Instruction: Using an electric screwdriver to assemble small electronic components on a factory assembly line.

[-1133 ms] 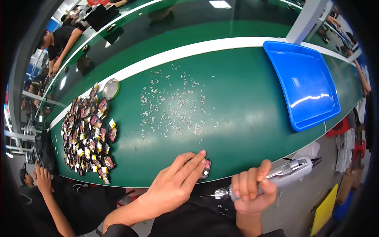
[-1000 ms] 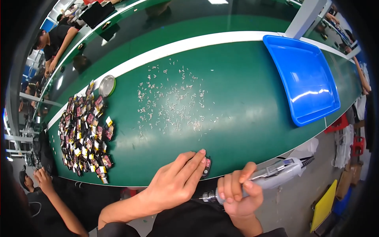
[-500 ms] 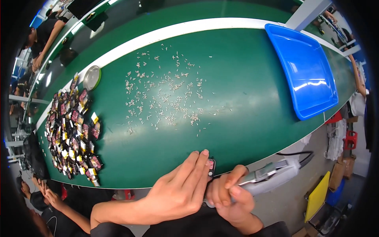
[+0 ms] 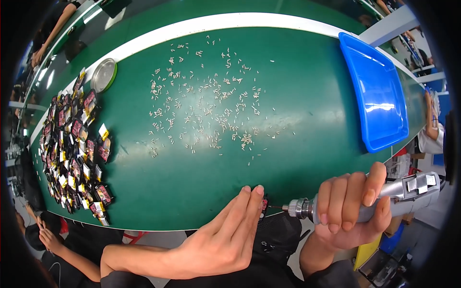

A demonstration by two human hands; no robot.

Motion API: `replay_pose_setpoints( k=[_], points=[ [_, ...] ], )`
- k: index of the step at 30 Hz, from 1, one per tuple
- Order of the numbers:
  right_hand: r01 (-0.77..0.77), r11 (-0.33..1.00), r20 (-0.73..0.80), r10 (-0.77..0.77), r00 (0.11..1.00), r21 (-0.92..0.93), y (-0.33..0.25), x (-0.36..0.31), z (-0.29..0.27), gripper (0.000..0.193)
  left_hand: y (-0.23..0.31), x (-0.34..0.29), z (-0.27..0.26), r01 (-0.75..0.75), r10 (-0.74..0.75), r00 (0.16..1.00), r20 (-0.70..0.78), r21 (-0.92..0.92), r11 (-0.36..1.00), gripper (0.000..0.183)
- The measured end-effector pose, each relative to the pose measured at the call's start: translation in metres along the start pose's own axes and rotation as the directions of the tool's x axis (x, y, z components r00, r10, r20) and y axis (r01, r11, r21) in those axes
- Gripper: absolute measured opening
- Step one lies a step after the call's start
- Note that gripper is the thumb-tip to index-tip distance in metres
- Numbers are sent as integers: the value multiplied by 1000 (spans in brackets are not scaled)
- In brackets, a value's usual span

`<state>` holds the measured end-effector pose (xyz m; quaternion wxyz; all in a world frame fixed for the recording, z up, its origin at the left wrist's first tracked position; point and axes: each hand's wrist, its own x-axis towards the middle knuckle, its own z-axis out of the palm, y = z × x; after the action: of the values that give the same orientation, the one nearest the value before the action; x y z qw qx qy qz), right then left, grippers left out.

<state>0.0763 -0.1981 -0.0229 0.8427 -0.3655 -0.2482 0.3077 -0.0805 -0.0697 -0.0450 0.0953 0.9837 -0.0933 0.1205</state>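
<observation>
At the table's near edge my left hand (image 4: 216,235) presses its fingers together over a small black part with a reddish board (image 4: 264,203), holding it; most of the part is hidden under the fingers. My right hand (image 4: 353,206) is wrapped round a grey electric screwdriver (image 4: 300,209), which lies almost level. Its thin bit points left at the part's right side, and I cannot tell whether it touches. Farther out on the green table (image 4: 307,115) lie many small silvery bits that look like screws (image 4: 209,110).
At the left, a heap of black parts with reddish boards and white-and-yellow tabs (image 4: 77,149) covers the table. Behind it stands a round shallow tin (image 4: 103,76). A blue plastic tray (image 4: 384,96) sits at the far right. Another person's hands (image 4: 48,237) show at lower left.
My right hand has moved right and up with the screwdriver, which has swung so its bit now shows beside the part. My left hand has barely shifted; the view has turned slightly.
</observation>
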Motion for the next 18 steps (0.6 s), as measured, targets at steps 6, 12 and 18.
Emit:
replay_pose_setpoints(
  k=[6,12,18],
  points=[
    [-32,998,-27,31,999,-62,8,-1,1,25,-5,2,-1,-9,9,1000,-15,-2,1000,28],
    [-61,994,27,64,998,-95,9,7,11,23,-9,2,7,-17,16,998,-57,-20,1000,26],
    [9,986,142,15,990,-167,20,21,27,28,-11,-3,-2,-31,32,998,-62,22,999,27]
  ],
)
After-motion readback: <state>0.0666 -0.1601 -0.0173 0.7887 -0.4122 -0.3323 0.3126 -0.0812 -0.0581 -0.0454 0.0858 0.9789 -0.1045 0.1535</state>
